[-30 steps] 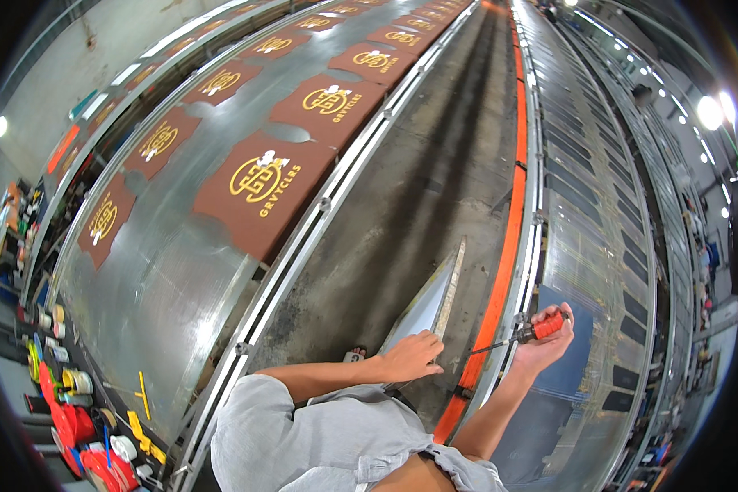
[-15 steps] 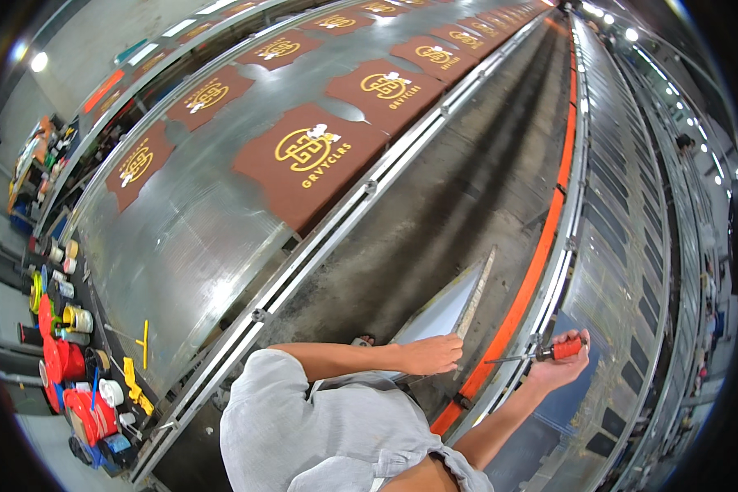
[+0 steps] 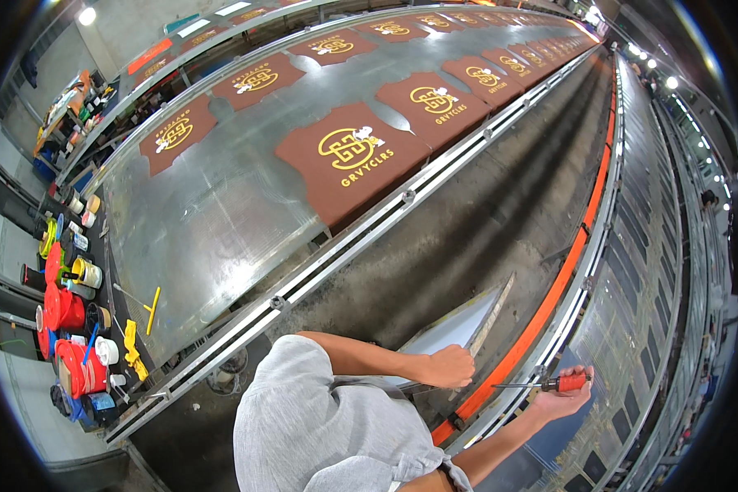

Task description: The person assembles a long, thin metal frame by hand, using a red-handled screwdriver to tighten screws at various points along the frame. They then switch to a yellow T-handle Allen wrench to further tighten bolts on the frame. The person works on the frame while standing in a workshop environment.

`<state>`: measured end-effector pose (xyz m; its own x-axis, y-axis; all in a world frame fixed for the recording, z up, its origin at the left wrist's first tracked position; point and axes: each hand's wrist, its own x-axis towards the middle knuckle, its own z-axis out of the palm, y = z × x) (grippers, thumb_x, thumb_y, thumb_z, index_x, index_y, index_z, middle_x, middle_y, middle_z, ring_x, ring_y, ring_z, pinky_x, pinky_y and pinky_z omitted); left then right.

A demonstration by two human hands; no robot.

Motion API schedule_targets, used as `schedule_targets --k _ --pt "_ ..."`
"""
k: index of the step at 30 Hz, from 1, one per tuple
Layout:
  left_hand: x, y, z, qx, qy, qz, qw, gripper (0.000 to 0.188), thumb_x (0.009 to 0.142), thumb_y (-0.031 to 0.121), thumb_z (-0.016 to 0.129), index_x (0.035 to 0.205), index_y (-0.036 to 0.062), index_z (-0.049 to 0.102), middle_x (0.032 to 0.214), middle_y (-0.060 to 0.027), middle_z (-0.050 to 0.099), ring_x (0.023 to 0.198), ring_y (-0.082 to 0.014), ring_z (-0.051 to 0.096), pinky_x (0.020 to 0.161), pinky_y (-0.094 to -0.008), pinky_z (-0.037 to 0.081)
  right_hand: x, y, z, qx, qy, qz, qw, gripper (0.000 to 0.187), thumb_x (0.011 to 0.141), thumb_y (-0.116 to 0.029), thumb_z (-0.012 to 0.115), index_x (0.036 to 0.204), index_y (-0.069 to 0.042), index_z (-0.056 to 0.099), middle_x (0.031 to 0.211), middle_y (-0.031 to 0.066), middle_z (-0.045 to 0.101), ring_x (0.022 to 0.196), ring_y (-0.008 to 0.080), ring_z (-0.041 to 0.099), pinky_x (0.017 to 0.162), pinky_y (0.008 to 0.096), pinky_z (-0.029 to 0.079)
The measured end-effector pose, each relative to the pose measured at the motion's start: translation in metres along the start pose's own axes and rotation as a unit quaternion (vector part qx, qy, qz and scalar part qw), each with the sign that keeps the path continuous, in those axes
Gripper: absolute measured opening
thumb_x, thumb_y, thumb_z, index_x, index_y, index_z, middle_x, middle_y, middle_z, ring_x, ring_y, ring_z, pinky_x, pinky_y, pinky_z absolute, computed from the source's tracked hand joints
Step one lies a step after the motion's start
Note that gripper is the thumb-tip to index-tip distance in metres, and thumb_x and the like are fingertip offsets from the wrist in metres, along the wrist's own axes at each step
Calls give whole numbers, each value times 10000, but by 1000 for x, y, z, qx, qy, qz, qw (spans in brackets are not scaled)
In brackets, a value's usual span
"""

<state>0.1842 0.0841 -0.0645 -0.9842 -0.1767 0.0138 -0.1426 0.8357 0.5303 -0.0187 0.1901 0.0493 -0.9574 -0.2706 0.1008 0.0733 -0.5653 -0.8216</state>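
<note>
Now, in the head view, right hand (image 3: 564, 400): grip wrapped round the red-and-black handle of a thin-shafted metal screwdriver (image 3: 549, 384), its shaft pointing left toward the long bright-orange strip (image 3: 567, 271).
Left hand (image 3: 453, 366): curled beside the flat white panel with a wooden edge (image 3: 455, 328); I cannot tell whether it pinches anything.
Change: left fingers, looser a second ago, have drawn in; the screwdriver hold looks unchanged.
Lettering: brown shirt-shaped fabric pieces (image 3: 357, 166) on the grey metal tabletop (image 3: 221, 221) bear yellow emblems and capitals.
</note>
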Motion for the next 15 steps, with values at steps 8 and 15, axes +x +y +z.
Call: schedule_targets --k 8,15 --pt "-18 -19 -7 -244 49 85 965 214 867 212 685 888 -1 674 1019 -126 616 1033 -310 586 816 -418 495 1 3 -3 -4 1 0 1000 398 974 -302 488 1212 9 558 940 102 603 718 175 546 651 299 465" --pt "-14 -30 -12 -300 -12 117 947 132 880 123 642 849 -6 652 939 -130 574 963 -312 577 839 -421 475 0 6 -4 1 4 8 1000 401 975 -307 489 1214 9 553 920 98 603 716 178 544 648 305 456"
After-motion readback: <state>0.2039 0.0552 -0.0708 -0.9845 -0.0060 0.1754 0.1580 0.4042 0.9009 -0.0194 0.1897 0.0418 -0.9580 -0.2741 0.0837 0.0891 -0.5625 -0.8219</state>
